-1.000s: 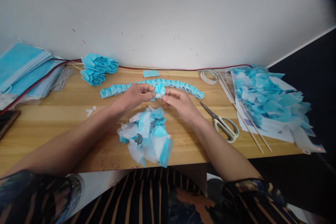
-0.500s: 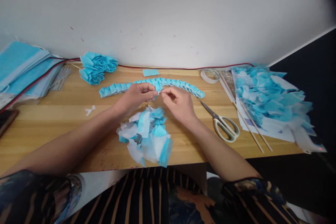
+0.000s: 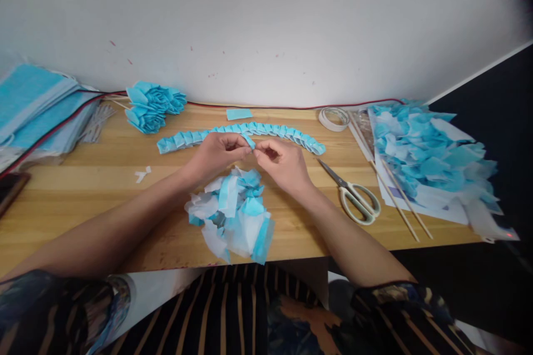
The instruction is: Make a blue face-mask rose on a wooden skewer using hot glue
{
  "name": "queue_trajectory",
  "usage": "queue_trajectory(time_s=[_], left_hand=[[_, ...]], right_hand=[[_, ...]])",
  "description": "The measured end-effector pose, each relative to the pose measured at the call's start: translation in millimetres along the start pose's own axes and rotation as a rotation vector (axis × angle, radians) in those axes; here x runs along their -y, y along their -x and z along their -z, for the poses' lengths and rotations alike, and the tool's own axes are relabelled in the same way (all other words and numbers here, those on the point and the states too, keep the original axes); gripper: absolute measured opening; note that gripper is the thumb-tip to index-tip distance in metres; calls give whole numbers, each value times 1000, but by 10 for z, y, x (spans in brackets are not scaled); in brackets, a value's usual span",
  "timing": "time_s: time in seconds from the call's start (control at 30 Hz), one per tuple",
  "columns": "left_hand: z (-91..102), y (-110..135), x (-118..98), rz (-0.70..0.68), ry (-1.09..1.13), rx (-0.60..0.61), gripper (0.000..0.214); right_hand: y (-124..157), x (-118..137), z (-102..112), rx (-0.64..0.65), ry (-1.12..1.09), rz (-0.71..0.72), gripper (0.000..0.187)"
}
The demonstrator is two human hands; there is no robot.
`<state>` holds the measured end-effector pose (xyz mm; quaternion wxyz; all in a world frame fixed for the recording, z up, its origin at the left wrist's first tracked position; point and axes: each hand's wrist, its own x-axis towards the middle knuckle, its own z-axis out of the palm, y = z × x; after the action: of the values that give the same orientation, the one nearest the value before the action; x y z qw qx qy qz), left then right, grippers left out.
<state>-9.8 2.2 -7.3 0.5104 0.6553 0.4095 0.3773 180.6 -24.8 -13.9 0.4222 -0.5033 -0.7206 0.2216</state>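
Observation:
Between my two hands is a small folded piece of blue fabric (image 3: 249, 140), partly hidden by the fingertips. My left hand (image 3: 219, 152) pinches it from the left, thumb against fingers. From the right, the fingertips of my right hand (image 3: 285, 161) close on its lower end. Just behind the hands a long curved row of pleated blue-and-white pieces (image 3: 287, 132) lies on the table. Nearer to me, below the hands, is a loose heap of blue and white fabric scraps (image 3: 237, 211).
Scissors (image 3: 353, 197) lie right of my hands, by two wooden sticks (image 3: 400, 199) and a pile of blue petals (image 3: 433, 150). A tape roll (image 3: 333, 118), a blue strip (image 3: 239, 114) and blue fabric roses (image 3: 152, 102) are at the back. Face masks (image 3: 37, 100) are stacked left.
The blue piece between my fingertips now looks narrower and more tightly folded, slanting down to the right. My hands have stayed in nearly the same place.

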Motion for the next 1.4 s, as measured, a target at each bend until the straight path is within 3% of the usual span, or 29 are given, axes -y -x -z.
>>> queue_trajectory(time_s=[0.37,1.4], left_hand=[[8,-10,6,-13,-24,-4,21],[24,-2,4,13,-36,3,22]], right_hand=[[-4,12,30,66,-137,-87,17],[-6,-2,23,80,-155,-124,18]])
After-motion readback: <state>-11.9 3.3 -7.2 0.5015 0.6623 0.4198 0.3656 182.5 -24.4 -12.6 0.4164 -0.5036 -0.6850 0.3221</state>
